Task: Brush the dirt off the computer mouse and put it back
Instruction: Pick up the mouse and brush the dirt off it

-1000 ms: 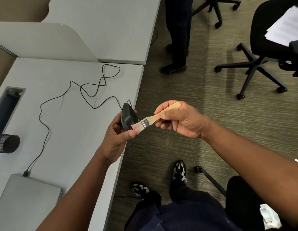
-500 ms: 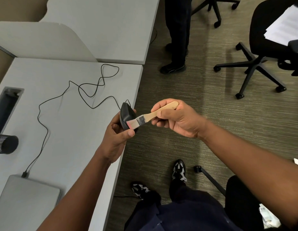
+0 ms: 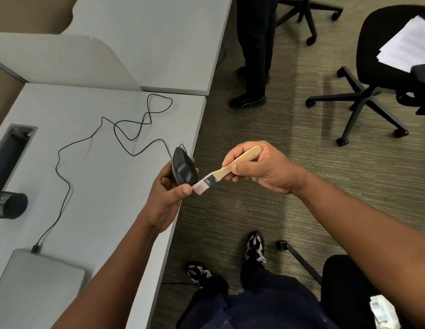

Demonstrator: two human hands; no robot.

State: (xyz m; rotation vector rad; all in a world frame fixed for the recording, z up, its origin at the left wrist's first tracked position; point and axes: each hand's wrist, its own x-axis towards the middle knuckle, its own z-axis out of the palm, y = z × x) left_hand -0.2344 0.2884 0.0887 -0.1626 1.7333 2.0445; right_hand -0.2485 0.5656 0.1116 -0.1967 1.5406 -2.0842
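— What are the fingers doing on your end?

— I see the left hand point(image 3: 167, 195) with its fingers point(image 3: 183, 190) curled around the black computer mouse point(image 3: 184, 169), thumb pinching its lower end, holding it tilted on edge just above the desk's point(image 3: 107, 186) right edge. The right hand point(image 3: 261, 167) has its fingers closed on the wooden handle of the brush point(image 3: 227, 170), and the pale bristles touch the mouse's lower end, right by the left thumb.

— And further out?

— The mouse's cable point(image 3: 64, 181) loops back across the desk to a plug at the grey laptop point(image 3: 35, 288) near the front left corner. A black mesh cup point(image 3: 8, 205) sits at the left edge.
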